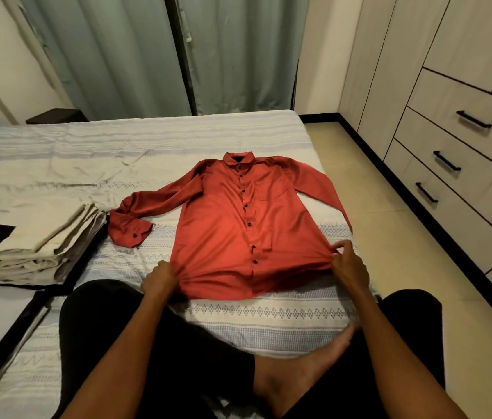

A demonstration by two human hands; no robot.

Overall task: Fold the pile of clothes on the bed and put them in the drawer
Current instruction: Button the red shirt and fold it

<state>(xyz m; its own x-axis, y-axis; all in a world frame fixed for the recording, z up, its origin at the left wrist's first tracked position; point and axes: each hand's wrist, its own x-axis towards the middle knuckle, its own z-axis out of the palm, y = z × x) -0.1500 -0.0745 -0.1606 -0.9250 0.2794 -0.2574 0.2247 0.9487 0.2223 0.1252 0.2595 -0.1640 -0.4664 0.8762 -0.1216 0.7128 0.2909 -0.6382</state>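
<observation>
On the bed, both hands pinch the red shirt.

Fingers of the left hand are buried in bunched shirt hem. The shirt's right cuff hangs past the bed edge. Wardrobe cut off right.

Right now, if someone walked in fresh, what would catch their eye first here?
The red shirt spread flat, buttons up, in the middle of the bed, with the left hand and right hand gripping its bottom hem. Next, the folded beige clothes stacked to its left, and the closed drawers at right.
</observation>
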